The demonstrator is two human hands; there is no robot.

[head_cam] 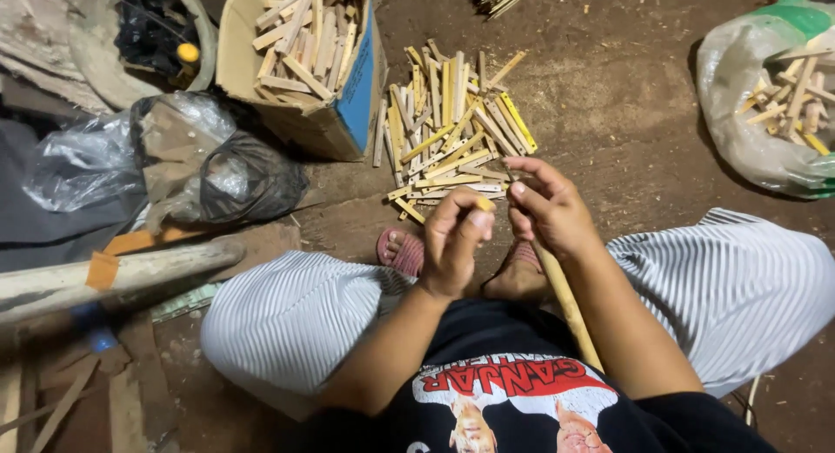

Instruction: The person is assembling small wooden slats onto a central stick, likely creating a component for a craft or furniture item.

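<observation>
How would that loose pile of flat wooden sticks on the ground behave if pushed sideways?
The stick pile would probably scatter rather than slide together, since the pieces lie loose and crisscrossed. Each looks thin, stiff and light. Flat-sided, they seem unlikely to roll on the dirt floor.

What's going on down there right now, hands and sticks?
Left hand pinching a short stick piece. Right hand gripping a long stick. Cut-stick pile on the floor ahead. Nothing between the hands and the pile.

Stick pile [452,136] ahead, bare floor [609,105] beside

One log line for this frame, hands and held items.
left hand: pinches small wood piece | right hand: grips long stick | stick pile: on floor ahead
</observation>
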